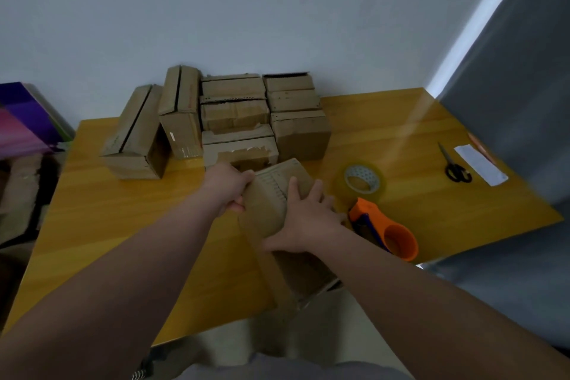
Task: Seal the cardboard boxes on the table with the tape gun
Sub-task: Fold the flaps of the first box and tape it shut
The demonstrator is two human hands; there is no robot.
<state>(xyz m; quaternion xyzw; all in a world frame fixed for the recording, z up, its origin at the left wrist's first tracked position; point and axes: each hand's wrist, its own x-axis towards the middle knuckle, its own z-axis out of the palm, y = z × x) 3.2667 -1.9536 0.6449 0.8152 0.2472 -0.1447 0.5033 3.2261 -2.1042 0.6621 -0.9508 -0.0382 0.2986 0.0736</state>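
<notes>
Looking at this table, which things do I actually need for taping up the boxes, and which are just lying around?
For the job: held box, gripped by the left hand with the right hand resting on it; tape gun; tape roll; stacked boxes at the back.
Just lying about: scissors; white paper strip; purple and pink objects at far left.

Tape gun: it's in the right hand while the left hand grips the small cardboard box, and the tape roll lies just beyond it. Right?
Not quite. In the head view the tape gun lies on the table, right of the cardboard box; the right hand lies on that box. The left hand does grip it, and the tape roll lies just beyond the gun.
</notes>
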